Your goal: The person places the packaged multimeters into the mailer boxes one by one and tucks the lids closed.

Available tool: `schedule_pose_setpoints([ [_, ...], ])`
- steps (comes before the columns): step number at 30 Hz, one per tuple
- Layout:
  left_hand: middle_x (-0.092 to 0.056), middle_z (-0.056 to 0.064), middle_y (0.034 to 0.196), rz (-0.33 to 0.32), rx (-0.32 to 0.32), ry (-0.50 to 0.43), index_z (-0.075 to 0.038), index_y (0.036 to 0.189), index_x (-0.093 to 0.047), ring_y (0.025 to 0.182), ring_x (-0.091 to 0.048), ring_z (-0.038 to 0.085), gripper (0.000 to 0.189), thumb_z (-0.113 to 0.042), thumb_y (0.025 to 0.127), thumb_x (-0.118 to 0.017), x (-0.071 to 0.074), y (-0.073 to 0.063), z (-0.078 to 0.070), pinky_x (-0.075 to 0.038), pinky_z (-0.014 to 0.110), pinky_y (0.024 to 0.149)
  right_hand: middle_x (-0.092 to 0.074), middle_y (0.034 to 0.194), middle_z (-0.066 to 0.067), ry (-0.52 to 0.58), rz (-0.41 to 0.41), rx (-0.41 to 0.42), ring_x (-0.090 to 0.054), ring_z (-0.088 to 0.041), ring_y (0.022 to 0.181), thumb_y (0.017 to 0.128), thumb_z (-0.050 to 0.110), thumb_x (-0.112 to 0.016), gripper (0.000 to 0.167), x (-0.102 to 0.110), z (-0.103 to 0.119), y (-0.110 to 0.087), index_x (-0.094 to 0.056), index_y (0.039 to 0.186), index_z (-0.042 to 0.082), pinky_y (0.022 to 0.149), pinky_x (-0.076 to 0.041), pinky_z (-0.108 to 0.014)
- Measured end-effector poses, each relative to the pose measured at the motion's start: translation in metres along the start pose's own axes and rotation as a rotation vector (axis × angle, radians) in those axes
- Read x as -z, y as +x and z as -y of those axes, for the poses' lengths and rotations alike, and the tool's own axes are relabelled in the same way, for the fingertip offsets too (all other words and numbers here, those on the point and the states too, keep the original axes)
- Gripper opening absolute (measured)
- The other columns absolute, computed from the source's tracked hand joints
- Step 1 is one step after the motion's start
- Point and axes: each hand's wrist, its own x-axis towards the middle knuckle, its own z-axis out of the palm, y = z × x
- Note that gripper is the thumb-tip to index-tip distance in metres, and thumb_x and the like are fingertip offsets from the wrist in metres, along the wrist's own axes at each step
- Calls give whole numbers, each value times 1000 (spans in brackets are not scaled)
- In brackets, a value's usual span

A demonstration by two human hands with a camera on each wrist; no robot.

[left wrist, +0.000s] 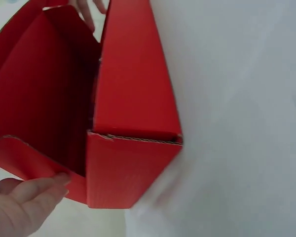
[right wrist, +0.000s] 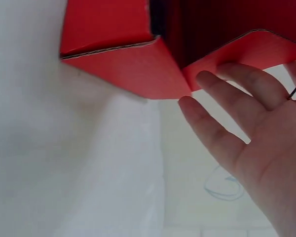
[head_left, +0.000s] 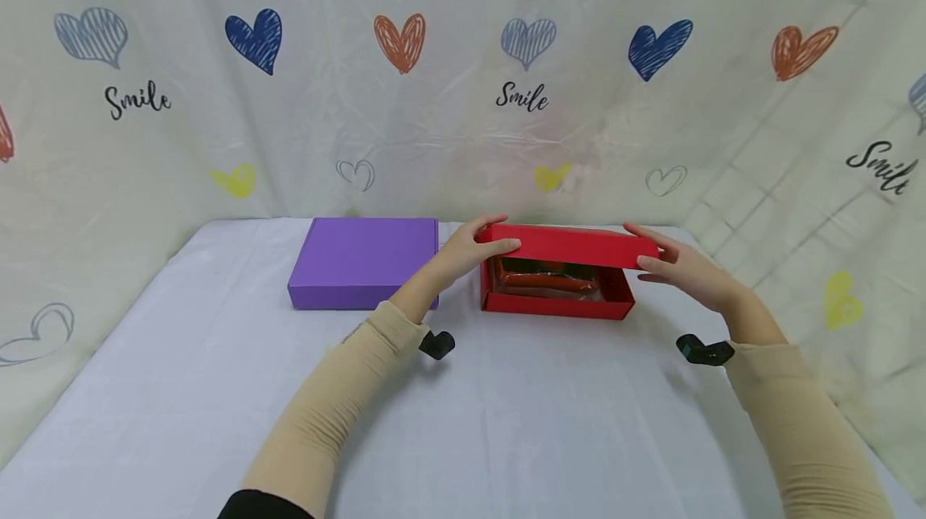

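A red cardboard box (head_left: 557, 307) lies on the table with its hinged lid (head_left: 579, 246) tilted partway up. Through the front gap, a reddish-brown sausage-like item (head_left: 546, 282) in clear wrap shows inside; darker things behind it are hard to make out. My left hand (head_left: 470, 247) holds the lid's left corner, thumb across the front panel and fingers along the side flap (left wrist: 39, 163). At the lid's right corner, my right hand (head_left: 680, 266) touches the side flap (right wrist: 251, 52) with mostly straight fingers (right wrist: 227, 98). Both wrist views show the box from its ends.
A closed purple box (head_left: 372, 262) lies to the left of the red one, partly behind my left forearm. White cloth (head_left: 506, 422) covers the table. Behind stands a pale curtain (head_left: 463, 125) printed with hearts. Each wrist carries a small black device (head_left: 705, 351).
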Motion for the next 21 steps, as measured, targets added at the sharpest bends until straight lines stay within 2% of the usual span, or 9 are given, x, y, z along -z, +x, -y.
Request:
schedule_pose_setpoints([
  [4,-48,3,152,4,-8,24,-27,154,-48,136,-44,23,71,-46,91,-75,1,-1,7,-43,51,109,-50,141,-4,-16,-24,8,-61,-6,112,107,20,-56,67,-5,-4,-1,-22,164,9,90,-53,-22],
  [7,-52,4,147,-1,-22,21,-26,152,-51,131,-49,22,70,-43,90,-77,1,-1,10,-45,48,107,-53,139,2,-27,-38,3,-59,-4,114,106,21,-59,68,-7,-9,-1,-25,164,12,91,-52,-21],
  [11,-51,4,149,-12,-35,24,-26,152,-52,132,-48,21,70,-39,89,-80,2,0,13,-44,46,108,-47,149,-9,-36,-58,-14,-56,-5,117,104,25,-62,69,-9,-13,1,-28,164,17,92,-50,-22],
  [14,-47,5,153,-15,-36,61,-26,152,-53,137,-44,22,71,-37,88,-81,1,2,16,-43,44,109,-45,151,-17,-37,-77,-37,-57,-6,116,103,26,-65,70,-10,-16,2,-30,163,17,91,-51,-21],
  [21,-46,9,154,-15,-28,151,-22,152,-52,138,-43,25,73,-36,88,-82,1,2,19,-45,44,107,-52,143,-14,-52,-114,-57,-62,-6,108,100,28,-70,71,-14,-23,4,-35,161,18,88,-52,-21],
])
